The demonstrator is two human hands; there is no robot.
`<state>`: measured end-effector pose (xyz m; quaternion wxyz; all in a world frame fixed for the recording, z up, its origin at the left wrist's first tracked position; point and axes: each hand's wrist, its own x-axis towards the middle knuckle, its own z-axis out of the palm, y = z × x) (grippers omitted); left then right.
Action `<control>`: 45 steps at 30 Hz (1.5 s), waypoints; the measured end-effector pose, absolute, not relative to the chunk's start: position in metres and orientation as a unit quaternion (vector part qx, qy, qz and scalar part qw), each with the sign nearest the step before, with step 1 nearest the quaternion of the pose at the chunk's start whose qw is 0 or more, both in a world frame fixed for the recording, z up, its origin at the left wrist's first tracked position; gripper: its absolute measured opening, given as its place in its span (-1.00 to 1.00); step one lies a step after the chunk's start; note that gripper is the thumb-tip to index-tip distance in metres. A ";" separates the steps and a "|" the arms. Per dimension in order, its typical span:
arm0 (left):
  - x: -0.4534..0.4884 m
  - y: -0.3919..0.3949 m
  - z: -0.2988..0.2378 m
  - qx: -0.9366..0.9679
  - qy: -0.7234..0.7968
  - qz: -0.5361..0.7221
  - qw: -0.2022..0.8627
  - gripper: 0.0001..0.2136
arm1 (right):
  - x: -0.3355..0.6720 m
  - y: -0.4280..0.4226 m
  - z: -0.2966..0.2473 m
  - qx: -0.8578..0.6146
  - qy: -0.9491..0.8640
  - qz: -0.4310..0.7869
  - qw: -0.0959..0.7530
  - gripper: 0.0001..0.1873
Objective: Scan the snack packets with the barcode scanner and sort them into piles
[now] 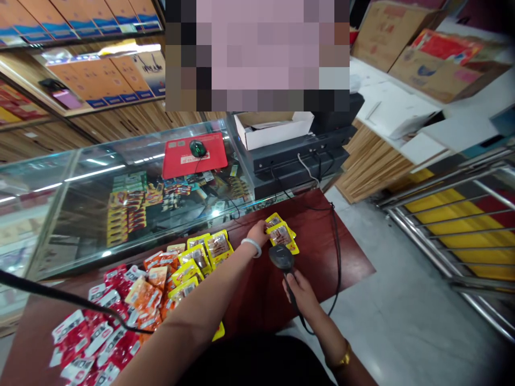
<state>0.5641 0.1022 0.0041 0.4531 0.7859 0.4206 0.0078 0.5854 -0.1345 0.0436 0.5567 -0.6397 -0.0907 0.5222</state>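
My left hand, with a pale bangle at the wrist, has its fingers closed at the left edge of a yellow snack packet. Another yellow packet lies partly beneath that one. In my right hand is a black barcode scanner, its head just in front of the packets. Left of my left forearm several more yellow packets are spread on the brown tabletop. Beside them lie orange packets and a pile of red and white packets.
A glass display counter borders the table's far side, with a red mouse pad and mouse on it. A dark cash register carries an open white box. The scanner's cable loops at right, near metal railings.
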 end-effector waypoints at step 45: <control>0.535 0.055 0.009 0.748 0.418 0.067 0.511 -0.83 | 0.589 -0.165 0.047 -0.642 -0.115 0.517 0.554 -0.41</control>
